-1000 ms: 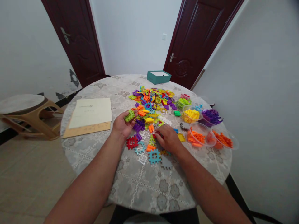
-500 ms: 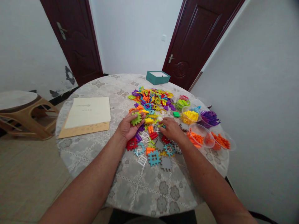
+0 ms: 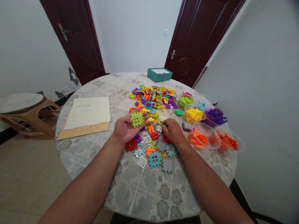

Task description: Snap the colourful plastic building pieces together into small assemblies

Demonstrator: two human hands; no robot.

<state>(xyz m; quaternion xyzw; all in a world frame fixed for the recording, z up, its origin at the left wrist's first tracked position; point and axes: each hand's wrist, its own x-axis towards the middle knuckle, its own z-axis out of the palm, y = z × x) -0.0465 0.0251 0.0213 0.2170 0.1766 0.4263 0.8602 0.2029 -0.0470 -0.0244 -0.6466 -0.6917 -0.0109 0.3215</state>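
My left hand (image 3: 123, 128) is turned palm up. On its fingers rests a lime-green notched building block (image 3: 137, 119) with a window-like middle, the thumb at its edge. My right hand (image 3: 174, 130) reaches palm down into the loose pieces, fingers curled together; what they grip, if anything, is hidden. Beneath and between the hands lie red connectors (image 3: 154, 136), orange connectors (image 3: 151, 129) and white window frames (image 3: 145, 137). Closer to me are a turquoise block (image 3: 154, 159) and a grey square block (image 3: 167, 165).
A heap of mixed pieces (image 3: 154, 96) spreads behind my hands. Clear tubs of sorted parts stand right, including a yellow-filled tub (image 3: 194, 115) and an orange-filled tub (image 3: 199, 138). Paper sheets (image 3: 87, 112) lie left; a teal box (image 3: 159, 75) stands at the back.
The lime-green block now lies flatter and faces me more fully on my more open left hand. My right hand stays over the pieces, its fingers slightly shifted. The view has turned slightly.
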